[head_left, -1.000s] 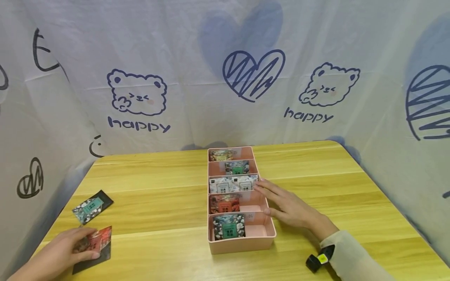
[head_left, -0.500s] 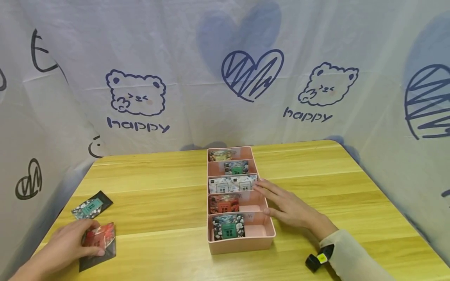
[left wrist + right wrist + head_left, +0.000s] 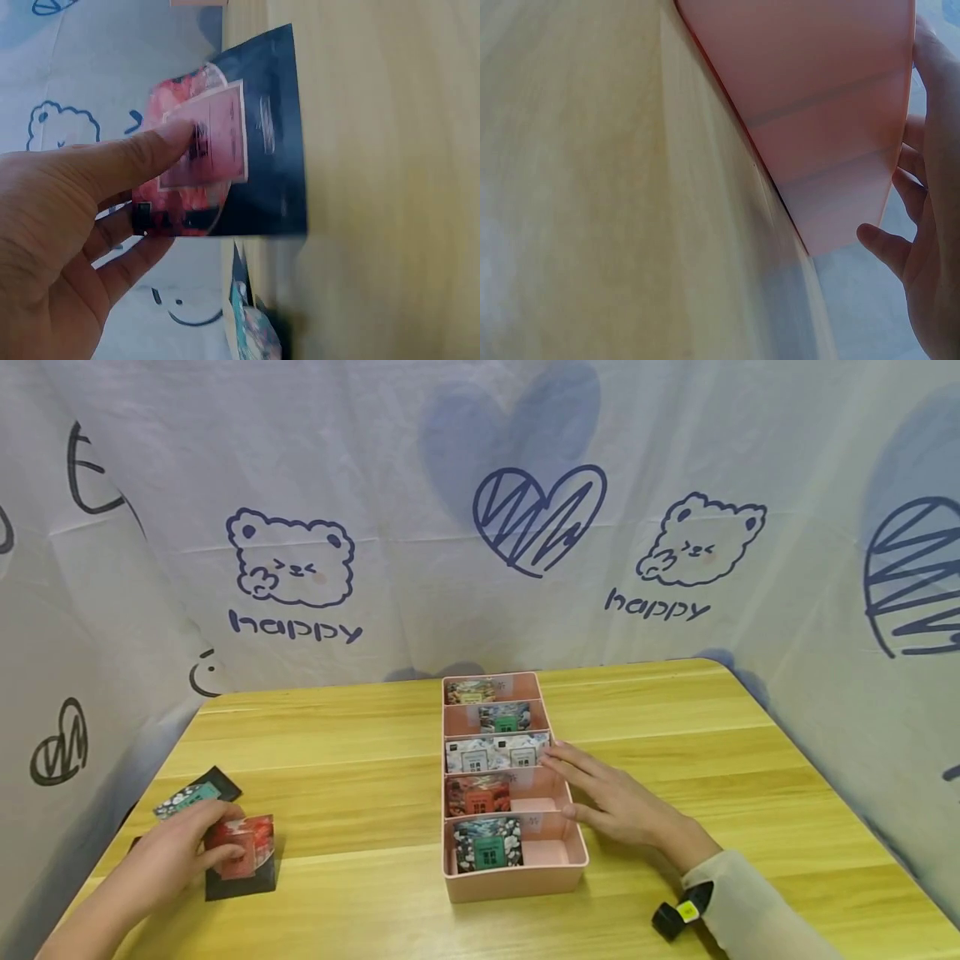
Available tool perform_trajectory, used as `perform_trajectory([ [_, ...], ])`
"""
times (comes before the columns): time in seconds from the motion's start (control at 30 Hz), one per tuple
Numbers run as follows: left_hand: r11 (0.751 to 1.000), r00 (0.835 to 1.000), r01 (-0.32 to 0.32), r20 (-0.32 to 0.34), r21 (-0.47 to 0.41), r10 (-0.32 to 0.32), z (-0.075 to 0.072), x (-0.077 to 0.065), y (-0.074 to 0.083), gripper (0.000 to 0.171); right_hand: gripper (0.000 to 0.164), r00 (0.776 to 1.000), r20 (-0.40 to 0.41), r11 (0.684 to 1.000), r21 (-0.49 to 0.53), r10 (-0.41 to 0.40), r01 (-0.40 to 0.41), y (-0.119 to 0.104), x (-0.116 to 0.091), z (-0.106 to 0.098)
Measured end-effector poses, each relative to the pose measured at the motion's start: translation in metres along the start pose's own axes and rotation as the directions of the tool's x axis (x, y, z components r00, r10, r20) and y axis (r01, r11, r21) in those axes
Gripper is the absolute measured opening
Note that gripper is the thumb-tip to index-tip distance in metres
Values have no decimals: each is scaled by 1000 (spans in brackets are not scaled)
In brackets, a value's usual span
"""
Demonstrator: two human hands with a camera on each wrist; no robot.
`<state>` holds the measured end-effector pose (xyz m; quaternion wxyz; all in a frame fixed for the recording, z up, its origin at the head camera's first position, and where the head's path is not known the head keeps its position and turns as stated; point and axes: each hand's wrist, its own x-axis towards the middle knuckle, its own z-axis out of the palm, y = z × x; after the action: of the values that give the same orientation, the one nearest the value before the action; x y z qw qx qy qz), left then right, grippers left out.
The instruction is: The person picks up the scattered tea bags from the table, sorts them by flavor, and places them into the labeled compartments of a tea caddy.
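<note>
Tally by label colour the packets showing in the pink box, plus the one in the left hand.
Yellow-labelled packet: 1
Green-labelled packets: 2
White-labelled packets: 2
Red-labelled packets: 2, one in the pink box, one in the left hand
Total: 7

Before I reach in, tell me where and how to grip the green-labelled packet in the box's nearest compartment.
Pinch the packet near its upper right corner, as the head view shows it, probably best from above and the right. Its top edge faces the open top of the box, and bare floor on that side leaves finger room.
</note>
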<state>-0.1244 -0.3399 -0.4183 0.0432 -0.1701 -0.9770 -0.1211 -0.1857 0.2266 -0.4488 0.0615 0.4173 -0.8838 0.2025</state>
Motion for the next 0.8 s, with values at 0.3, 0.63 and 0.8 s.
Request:
perform_trajectory([
  [0.3,996,996,-71,-64,-53,68,-5,10,14,32,66,1000,-5,1000,-11,-9,9,1,0,0],
  [0.63,994,996,-75,-42,-81,72,-10,24,25,37,67,1000,-20,1000,-18,-24,23,2,1,2],
  [0.8,987,987,-137,-94,-87,129,-11,31,26,43,68,999,-23,1000,-14,-25,25,3,1,3],
])
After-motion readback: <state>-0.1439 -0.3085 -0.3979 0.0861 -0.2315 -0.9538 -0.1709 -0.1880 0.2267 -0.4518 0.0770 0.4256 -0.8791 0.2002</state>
